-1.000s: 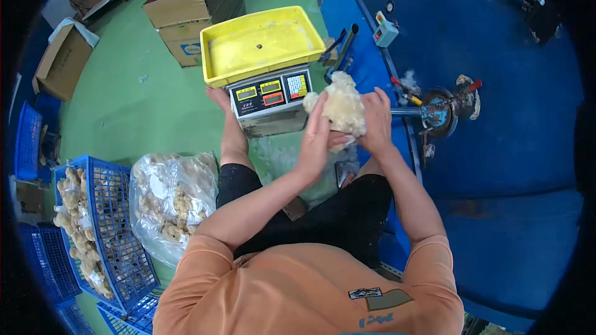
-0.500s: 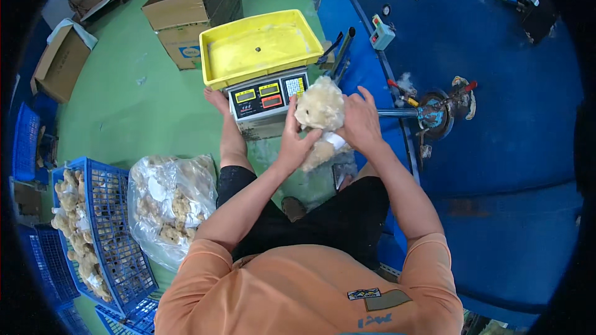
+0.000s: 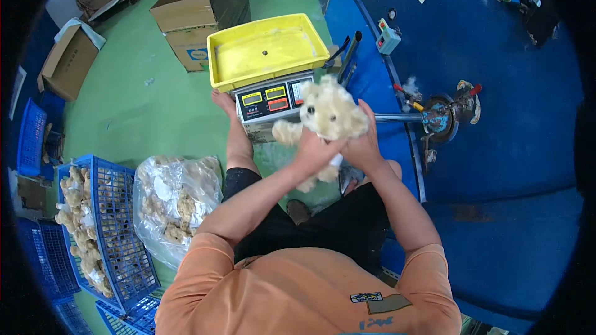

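A cream plush bear (image 3: 330,110) is held up in front of the scale, its head facing up and one arm sticking out to the left. My left hand (image 3: 315,152) grips its body just under the head. On the bear's right side, my right hand (image 3: 365,142) is closed round its back, the fingertips partly hidden. White cloth shows below my hands, with the bear's feet hanging beneath. Just behind the bear stands a digital scale (image 3: 267,100) with a yellow tray (image 3: 264,49) on top. A metal tube (image 3: 397,118) from the blue machine ends beside my right hand.
At left, a blue crate (image 3: 124,242) and a clear plastic bag (image 3: 149,223) hold several plush pieces. Cardboard boxes (image 3: 186,49) stand on the green floor (image 3: 143,118) farther off. A blue machine (image 3: 496,136) with a small control box (image 3: 388,38) fills the right side.
The bear has turned so its face points upward, and its arm now sticks out leftward. My left hand has shifted from beside its head down to its body.
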`<action>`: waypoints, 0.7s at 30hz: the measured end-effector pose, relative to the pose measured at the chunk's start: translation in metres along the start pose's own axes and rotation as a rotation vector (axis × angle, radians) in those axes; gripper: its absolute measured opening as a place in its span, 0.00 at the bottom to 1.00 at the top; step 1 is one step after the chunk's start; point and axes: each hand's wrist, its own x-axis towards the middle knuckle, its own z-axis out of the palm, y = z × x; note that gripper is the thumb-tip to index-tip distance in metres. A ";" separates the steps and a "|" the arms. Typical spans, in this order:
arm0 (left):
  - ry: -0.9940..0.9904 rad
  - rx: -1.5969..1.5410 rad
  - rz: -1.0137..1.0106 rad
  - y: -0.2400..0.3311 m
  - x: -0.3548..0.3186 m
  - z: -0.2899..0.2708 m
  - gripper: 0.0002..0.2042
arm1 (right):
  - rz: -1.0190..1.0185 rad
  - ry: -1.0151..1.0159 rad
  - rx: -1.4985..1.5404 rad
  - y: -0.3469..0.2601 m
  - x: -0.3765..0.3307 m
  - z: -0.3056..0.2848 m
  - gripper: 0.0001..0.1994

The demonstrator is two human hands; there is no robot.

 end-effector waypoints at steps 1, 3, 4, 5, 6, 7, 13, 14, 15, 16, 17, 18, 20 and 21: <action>-0.001 0.000 0.002 0.001 0.005 -0.001 0.29 | 0.000 0.002 -0.001 0.002 0.001 0.002 0.21; -0.124 -0.122 -0.201 0.003 0.022 -0.007 0.30 | 0.099 -0.026 -0.012 0.002 0.001 0.008 0.21; -0.186 -0.184 -0.306 0.005 0.029 -0.011 0.30 | 0.150 -0.042 -0.018 0.001 -0.001 0.009 0.21; -0.248 -0.247 -0.410 0.007 0.031 -0.013 0.31 | 0.200 -0.059 -0.025 0.001 -0.002 0.010 0.21; -0.247 -0.249 -0.413 0.009 0.030 -0.016 0.31 | 0.201 -0.063 -0.023 0.000 -0.001 0.009 0.21; -0.235 -0.199 -0.348 0.012 0.027 -0.018 0.30 | 0.174 -0.065 0.005 -0.002 0.000 0.005 0.20; -0.253 -0.002 -0.195 0.001 0.015 -0.055 0.28 | 0.080 -0.251 0.071 0.007 0.016 -0.010 0.13; -0.286 0.017 -0.187 0.004 0.024 -0.068 0.29 | 0.067 -0.345 0.055 0.014 0.019 -0.009 0.12; -0.321 0.036 -0.180 0.006 0.036 -0.080 0.30 | 0.055 -0.438 0.039 0.018 0.021 -0.008 0.10; -0.340 0.134 -0.078 0.010 0.053 -0.093 0.33 | 0.054 -0.440 0.049 0.017 0.024 -0.007 0.10; -0.359 0.230 0.027 0.009 0.072 -0.104 0.35 | 0.016 -0.420 0.028 0.017 0.027 -0.006 0.09; -0.272 0.495 0.173 -0.002 0.086 -0.113 0.40 | -0.019 -0.397 0.005 0.016 0.031 -0.006 0.09; -0.207 0.849 0.397 -0.013 0.127 -0.132 0.42 | -0.094 -0.343 -0.033 0.015 0.035 -0.005 0.08; -0.189 1.007 0.390 -0.013 0.147 -0.135 0.39 | -0.096 -0.339 -0.025 0.013 0.038 -0.005 0.08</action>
